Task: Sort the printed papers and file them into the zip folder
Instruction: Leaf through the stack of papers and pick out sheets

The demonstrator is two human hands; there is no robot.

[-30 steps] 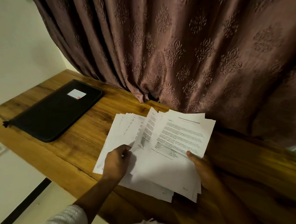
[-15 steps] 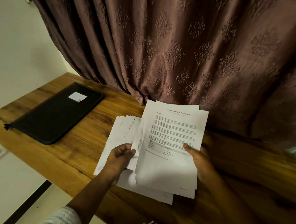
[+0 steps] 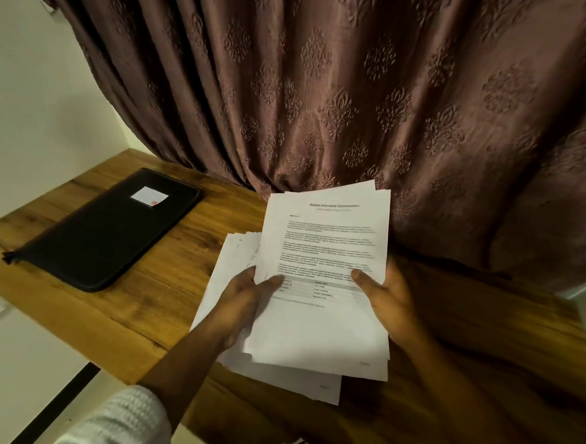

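Fingers of left hand (image 3: 246,296) and right hand (image 3: 388,301) clamped around printed papers (image 3: 324,244).

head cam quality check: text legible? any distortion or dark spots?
Head view: strong wide-angle bowing of the curtain and table edge; body text on the held papers is too soft to read; dim warm light, with the table's right side falling into deep shadow; the black zip folder shows little surface detail.

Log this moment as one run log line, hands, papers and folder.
left hand: grips paper stack | right hand: grips paper stack | loose sheets: underneath, on table | zip folder: closed, flat, untouched
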